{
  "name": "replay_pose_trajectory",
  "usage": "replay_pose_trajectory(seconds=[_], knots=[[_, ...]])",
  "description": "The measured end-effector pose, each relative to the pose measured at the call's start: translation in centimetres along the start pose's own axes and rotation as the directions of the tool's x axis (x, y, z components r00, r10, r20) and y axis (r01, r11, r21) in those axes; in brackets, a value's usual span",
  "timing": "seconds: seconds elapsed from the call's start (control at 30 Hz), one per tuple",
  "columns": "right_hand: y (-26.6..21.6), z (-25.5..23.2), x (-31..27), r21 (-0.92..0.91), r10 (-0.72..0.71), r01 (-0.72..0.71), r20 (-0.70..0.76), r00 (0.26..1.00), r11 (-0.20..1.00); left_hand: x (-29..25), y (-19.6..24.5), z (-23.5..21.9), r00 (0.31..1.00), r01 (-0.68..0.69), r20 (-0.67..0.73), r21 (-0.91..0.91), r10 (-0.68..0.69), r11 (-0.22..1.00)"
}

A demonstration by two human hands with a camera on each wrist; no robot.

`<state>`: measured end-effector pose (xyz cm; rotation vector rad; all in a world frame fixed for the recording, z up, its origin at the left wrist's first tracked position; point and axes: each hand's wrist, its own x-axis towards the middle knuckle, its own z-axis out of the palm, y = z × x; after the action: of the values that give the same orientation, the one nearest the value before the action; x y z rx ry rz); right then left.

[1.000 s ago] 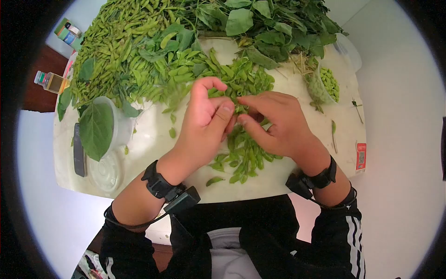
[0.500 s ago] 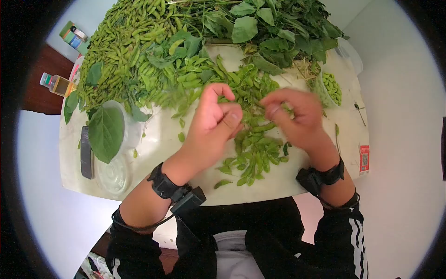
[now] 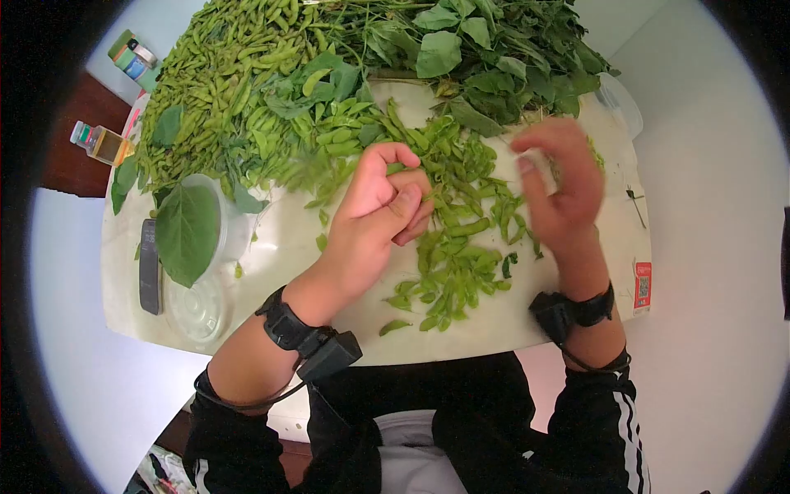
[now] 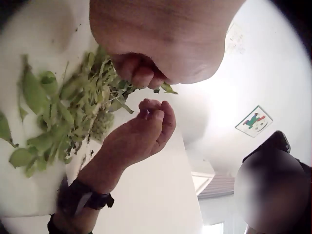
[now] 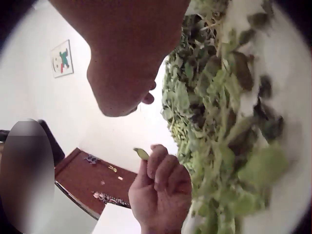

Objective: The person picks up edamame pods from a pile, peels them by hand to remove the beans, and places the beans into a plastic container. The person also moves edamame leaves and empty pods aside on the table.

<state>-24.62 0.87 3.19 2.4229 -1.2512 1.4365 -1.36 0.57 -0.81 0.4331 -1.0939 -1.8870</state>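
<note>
In the head view my left hand (image 3: 370, 214) is over the middle of the table with its fingers curled. The right wrist view shows it pinching a green bean pod (image 5: 141, 154) between thumb and fingers. My right hand (image 3: 568, 185), blurred, hovers to the right with bent fingers; I cannot tell whether anything is between its fingertips. Beneath and between the hands lies a loose pile of green pods (image 3: 453, 272). Behind the right hand, a tub of shelled beans (image 3: 598, 155) is mostly hidden.
A large heap of pods (image 3: 222, 90) and leafy stalks (image 3: 510, 58) covers the far side. To the left are a clear tub (image 3: 234, 226) with a big leaf (image 3: 188, 235), a lid (image 3: 197, 309), a phone (image 3: 150, 267) and a bottle (image 3: 103, 146).
My right hand has left the left hand and moved right and away from me, towards the tub of beans. The left hand stays nearly in place, its fingers still curled.
</note>
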Motion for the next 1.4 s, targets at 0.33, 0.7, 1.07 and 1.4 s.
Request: replay_pose_trajectory(seconds=[0.33,0.7,1.07,1.4], knots=[[-3.3,3.0,-0.8,0.417,0.111,-0.267,0.361,0.926,0.869,0.1,0.0,0.3,0.994,0.108,-0.002,-0.058,-0.109,0.992],[-3.2,2.9,-1.4,0.373,0.207,-0.418,0.489,0.847,0.828,0.1,-0.6,0.3,0.982,0.187,0.043,-0.09,-0.184,0.978],[-3.6,3.5,-2.5,0.552,0.385,-0.774,0.671,0.633,0.311,0.5,1.1,0.0,0.944,0.315,0.109,-0.018,-0.311,0.949],[-3.0,4.4,-2.9,0.505,0.509,-0.722,0.513,0.691,0.473,0.0,-0.8,0.8,0.98,-0.141,0.003,0.713,0.199,0.687]])
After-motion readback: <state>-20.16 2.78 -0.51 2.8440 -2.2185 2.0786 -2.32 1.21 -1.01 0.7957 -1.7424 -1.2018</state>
